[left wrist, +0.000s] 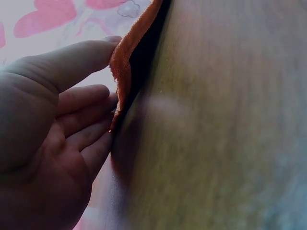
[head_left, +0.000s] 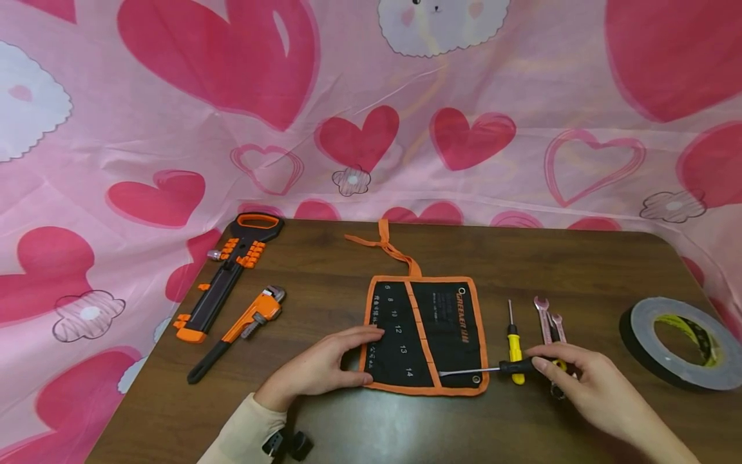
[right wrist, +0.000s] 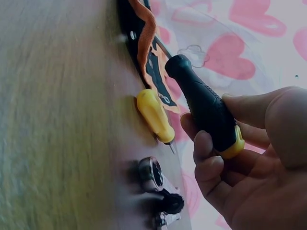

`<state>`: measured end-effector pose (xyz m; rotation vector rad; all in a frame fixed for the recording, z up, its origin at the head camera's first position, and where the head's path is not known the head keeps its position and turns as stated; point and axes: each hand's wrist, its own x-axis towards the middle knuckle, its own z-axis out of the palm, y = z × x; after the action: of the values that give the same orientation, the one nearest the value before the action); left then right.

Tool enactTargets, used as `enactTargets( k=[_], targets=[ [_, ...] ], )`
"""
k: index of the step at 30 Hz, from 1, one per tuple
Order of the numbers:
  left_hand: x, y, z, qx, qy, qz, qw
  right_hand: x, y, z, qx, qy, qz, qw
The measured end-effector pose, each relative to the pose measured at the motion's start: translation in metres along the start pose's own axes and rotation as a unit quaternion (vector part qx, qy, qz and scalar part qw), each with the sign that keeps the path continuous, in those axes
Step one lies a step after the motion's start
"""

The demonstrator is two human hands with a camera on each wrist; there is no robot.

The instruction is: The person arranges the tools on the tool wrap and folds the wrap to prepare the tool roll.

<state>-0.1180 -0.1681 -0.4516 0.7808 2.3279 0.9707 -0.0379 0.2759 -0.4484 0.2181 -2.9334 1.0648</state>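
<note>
A black roll-up tool pouch (head_left: 452, 303) with orange trim and printed numbers lies spread out on the table. My left hand (head_left: 319, 364) rests at its left edge, fingers fairly straight, thumb near the lower corner. In the left wrist view, the thumb and fingertips meet the pouch's raised orange edge (left wrist: 125, 57). My right hand (head_left: 585, 380) pinches a screwdriver (right wrist: 208, 108) by its black handle with a yellow end. Its metal shaft points left over the pouch's lower part, the tip close to the orange dividing strip.
A yellow-handled screwdriver (head_left: 514, 354) lies right of the pouch, with several wrenches (head_left: 543, 319) beside it, partly behind my right hand. A roll of tape (head_left: 632, 335) is far right. On the left lie an orange pipe wrench (head_left: 255, 316) and a black-and-orange tool holder (head_left: 220, 290).
</note>
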Motion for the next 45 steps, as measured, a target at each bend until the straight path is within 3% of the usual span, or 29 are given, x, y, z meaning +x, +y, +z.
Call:
enactTargets(
  k=[12, 18, 23, 29, 36, 45],
  targets=[
    [-0.001, -0.001, 0.002, 0.003, -0.001, 0.000, 1.0000, 0.002, -0.008, 0.008, -0.012, 0.005, -0.029, 0.9995],
    [-0.001, -0.001, 0.001, 0.004, -0.002, 0.000, 1.0000, 0.001, -0.011, 0.006, -0.007, -0.035, 0.001, 0.9994],
    [-0.001, 0.000, 0.001, 0.007, -0.001, 0.002, 1.0000, 0.002, -0.013, 0.006, -0.006, -0.044, 0.011, 0.9990],
    [0.000, 0.000, 0.001, 0.012, 0.001, 0.005, 0.9999, 0.002, -0.014, 0.014, 0.015, -0.016, -0.049, 0.9985],
    [0.000, 0.000, 0.000, 0.016, 0.002, 0.009, 0.9998, 0.004, -0.013, 0.019, 0.013, 0.026, -0.127, 0.9915],
    [0.000, -0.001, 0.000, 0.016, -0.001, 0.012, 0.9998, 0.004, -0.017, 0.020, -0.005, 0.035, -0.125, 0.9915]
  ],
)
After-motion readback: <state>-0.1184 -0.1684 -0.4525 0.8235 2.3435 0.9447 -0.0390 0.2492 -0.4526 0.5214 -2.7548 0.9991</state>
